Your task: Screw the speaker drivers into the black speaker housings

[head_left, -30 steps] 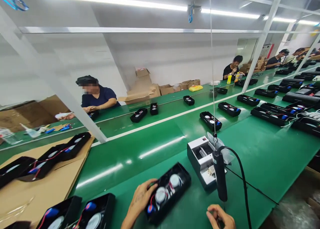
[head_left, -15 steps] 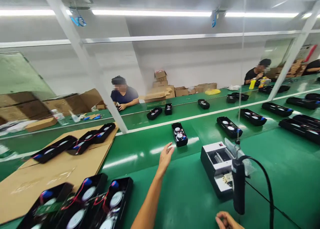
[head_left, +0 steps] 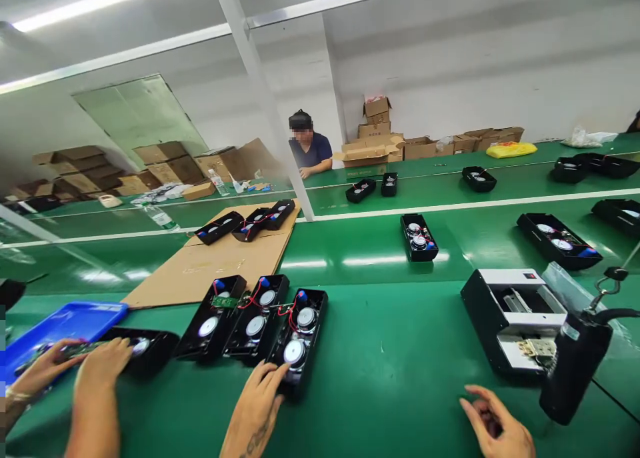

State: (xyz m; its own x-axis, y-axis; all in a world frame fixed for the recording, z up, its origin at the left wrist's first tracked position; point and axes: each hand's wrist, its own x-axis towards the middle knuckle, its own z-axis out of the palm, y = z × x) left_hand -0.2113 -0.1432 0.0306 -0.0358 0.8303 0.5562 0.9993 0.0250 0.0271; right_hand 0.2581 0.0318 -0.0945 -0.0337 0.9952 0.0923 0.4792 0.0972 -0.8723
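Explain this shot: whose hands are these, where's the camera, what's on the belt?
The one view comes from a camera worn on a person's head, looking forward and down. That person's left hand rests on the near end of a black speaker tray, the rightmost of three trays lying side by side. Their right hand is open above the green belt and holds nothing. The two hands at far left belong to a co-worker and touch another black tray beside a blue bin. A black electric screwdriver hangs at right, in front of a white and black box. More trays lie farther along the belt.
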